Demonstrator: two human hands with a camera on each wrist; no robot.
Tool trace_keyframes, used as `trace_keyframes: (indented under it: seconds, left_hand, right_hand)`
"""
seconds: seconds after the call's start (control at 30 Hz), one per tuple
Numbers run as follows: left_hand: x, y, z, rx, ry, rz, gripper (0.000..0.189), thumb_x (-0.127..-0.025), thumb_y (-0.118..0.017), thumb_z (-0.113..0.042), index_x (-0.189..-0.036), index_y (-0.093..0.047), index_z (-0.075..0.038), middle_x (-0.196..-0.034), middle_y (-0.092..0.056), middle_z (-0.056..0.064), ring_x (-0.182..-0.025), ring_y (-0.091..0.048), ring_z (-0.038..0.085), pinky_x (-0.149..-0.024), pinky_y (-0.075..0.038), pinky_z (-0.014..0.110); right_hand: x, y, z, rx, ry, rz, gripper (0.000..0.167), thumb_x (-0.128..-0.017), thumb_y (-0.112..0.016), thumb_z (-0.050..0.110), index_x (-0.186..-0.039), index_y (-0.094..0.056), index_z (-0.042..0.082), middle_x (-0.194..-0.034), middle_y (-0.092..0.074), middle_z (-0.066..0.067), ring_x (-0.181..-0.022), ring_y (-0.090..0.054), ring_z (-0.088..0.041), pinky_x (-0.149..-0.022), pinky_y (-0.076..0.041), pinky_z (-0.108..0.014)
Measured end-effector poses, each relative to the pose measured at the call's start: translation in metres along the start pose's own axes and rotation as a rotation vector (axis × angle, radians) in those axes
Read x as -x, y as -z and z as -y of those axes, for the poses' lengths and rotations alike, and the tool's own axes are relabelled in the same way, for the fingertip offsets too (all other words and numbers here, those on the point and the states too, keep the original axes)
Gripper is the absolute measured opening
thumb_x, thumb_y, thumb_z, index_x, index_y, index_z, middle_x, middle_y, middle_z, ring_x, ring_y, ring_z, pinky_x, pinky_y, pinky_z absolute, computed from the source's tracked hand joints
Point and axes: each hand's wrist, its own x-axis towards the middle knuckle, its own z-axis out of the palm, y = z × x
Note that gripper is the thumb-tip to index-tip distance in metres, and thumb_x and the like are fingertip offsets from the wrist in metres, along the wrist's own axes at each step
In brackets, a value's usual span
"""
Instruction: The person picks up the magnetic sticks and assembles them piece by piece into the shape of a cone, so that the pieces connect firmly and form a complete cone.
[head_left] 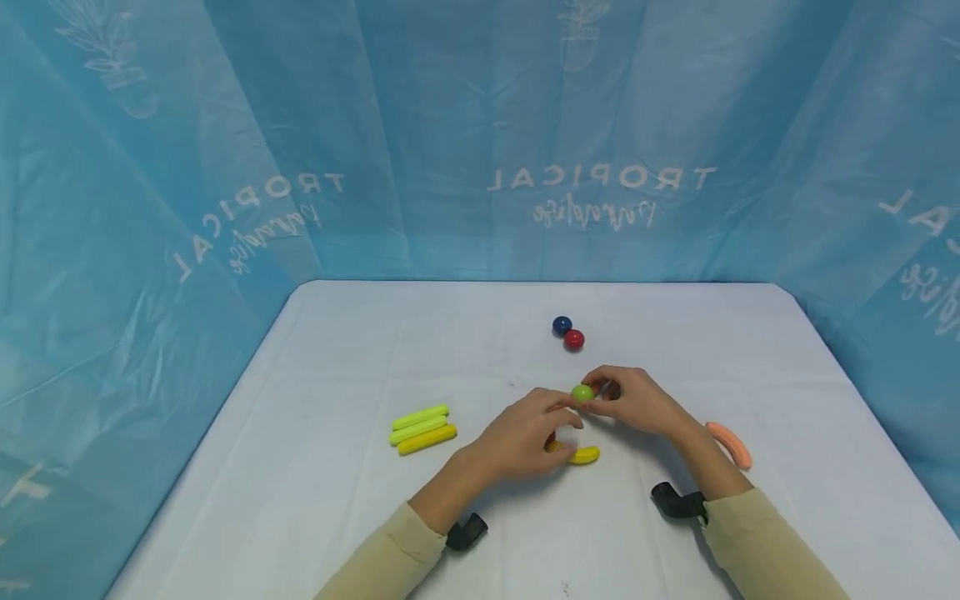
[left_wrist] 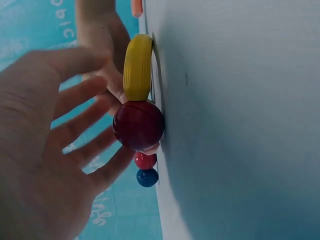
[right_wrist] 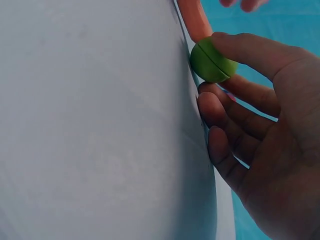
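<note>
In the head view, a small green ball (head_left: 582,392) sits between the thumb and fingers of my right hand (head_left: 633,400), low over the white table. The right wrist view shows the thumb and a finger pinching this ball (right_wrist: 212,60), the other fingers bent beneath. My left hand (head_left: 525,437) hovers just left of it, fingers loosely spread, index tip close to the ball. Below that hand's fingers lies a curved yellow piece (head_left: 585,455). A dark red ball (left_wrist: 138,125) shows at the piece's end in the left wrist view, hidden from the head camera by the hand.
Behind the hands, a blue ball (head_left: 562,326) and a red ball (head_left: 574,340) lie together. Several yellow-green sticks (head_left: 420,429) lie side by side at left. A curved orange piece (head_left: 729,445) rests beyond the right forearm. Blue printed curtains (head_left: 450,125) enclose the table (head_left: 337,350).
</note>
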Motion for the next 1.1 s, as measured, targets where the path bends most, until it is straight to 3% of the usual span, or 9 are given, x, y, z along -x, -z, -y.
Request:
trace_keyframes:
  seconds: [0.2, 0.53, 0.9, 1.1]
  left_hand:
    - [0.003, -0.001, 0.002, -0.035, -0.052, 0.044, 0.029, -0.084, -0.073, -0.03, -0.11, -0.071, -0.017, -0.125, -0.055, -0.004, -0.111, -0.049, 0.01, -0.096, -0.039, 0.033]
    - [0.003, -0.005, 0.009, -0.059, -0.029, 0.15, 0.023, -0.083, -0.076, -0.026, -0.105, -0.074, -0.019, -0.113, -0.059, -0.01, -0.106, -0.051, 0.004, -0.095, -0.04, 0.026]
    - [0.002, -0.009, 0.016, -0.005, 0.008, 0.153, 0.021, -0.082, -0.077, -0.03, -0.102, -0.072, -0.024, -0.114, -0.056, -0.012, -0.101, -0.048, 0.002, -0.092, -0.04, 0.019]
    - [0.003, -0.007, 0.017, 0.007, 0.013, 0.162, 0.021, -0.083, -0.077, -0.03, -0.102, -0.071, -0.025, -0.115, -0.056, -0.012, -0.1, -0.047, 0.002, -0.09, -0.04, 0.018]
  right_hand:
    - [-0.002, 0.0, -0.002, 0.008, 0.009, -0.005, 0.031, -0.083, -0.076, 0.032, -0.108, -0.067, 0.017, -0.089, -0.062, 0.006, -0.075, -0.056, -0.015, -0.066, -0.049, -0.031]
    - [-0.005, 0.002, -0.001, 0.003, -0.018, 0.015, 0.033, -0.083, -0.075, 0.035, -0.11, -0.067, 0.017, -0.092, -0.063, 0.006, -0.077, -0.056, -0.015, -0.066, -0.049, -0.031]
    - [-0.009, 0.002, -0.001, 0.013, -0.047, 0.021, 0.035, -0.083, -0.075, 0.035, -0.111, -0.066, 0.015, -0.091, -0.061, 0.004, -0.079, -0.055, -0.017, -0.066, -0.049, -0.031]
    - [-0.016, 0.003, -0.007, -0.036, -0.083, -0.031, 0.037, -0.085, -0.07, 0.047, -0.109, -0.067, 0.018, -0.095, -0.063, 0.004, -0.085, -0.058, -0.017, -0.072, -0.049, -0.034]
